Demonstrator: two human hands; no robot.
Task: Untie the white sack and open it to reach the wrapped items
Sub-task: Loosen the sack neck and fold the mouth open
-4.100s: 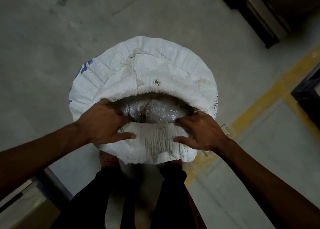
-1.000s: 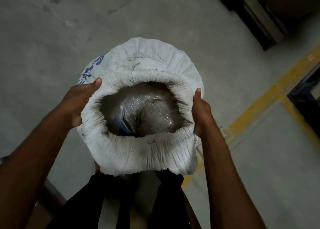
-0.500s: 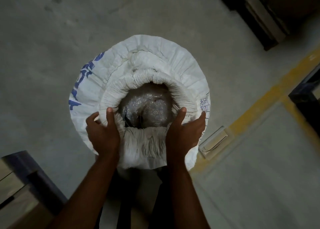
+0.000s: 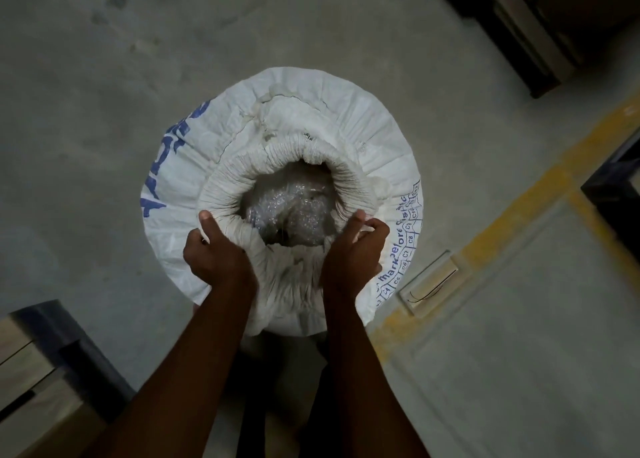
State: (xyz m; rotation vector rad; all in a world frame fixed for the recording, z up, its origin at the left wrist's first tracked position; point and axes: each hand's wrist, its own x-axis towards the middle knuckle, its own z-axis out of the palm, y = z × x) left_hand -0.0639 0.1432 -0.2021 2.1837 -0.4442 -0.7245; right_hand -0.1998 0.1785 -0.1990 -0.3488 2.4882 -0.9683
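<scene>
The white sack (image 4: 311,118) with blue print stands upright on the concrete floor right in front of me. Its mouth is open and its top is rolled down into a thick crinkled rim (image 4: 242,173). Bubble-wrapped items (image 4: 294,212) show inside the opening. My left hand (image 4: 214,253) grips the near left part of the rim, thumb up. On the near right part of the rim my right hand (image 4: 353,250) is closed, fingers curled on the fabric. The sack's lower part is hidden below the rolled top.
A wooden and dark-edged piece of furniture (image 4: 41,364) stands at the lower left. A small pale plate (image 4: 429,284) lies on the floor right of the sack, beside a yellow floor line (image 4: 519,212). Dark pallets or crates (image 4: 526,32) sit at the top right.
Both hands came from the sides of the rim to its near edge and closed on the fabric. The opening has narrowed, and the rolled rim sits lower around the sack.
</scene>
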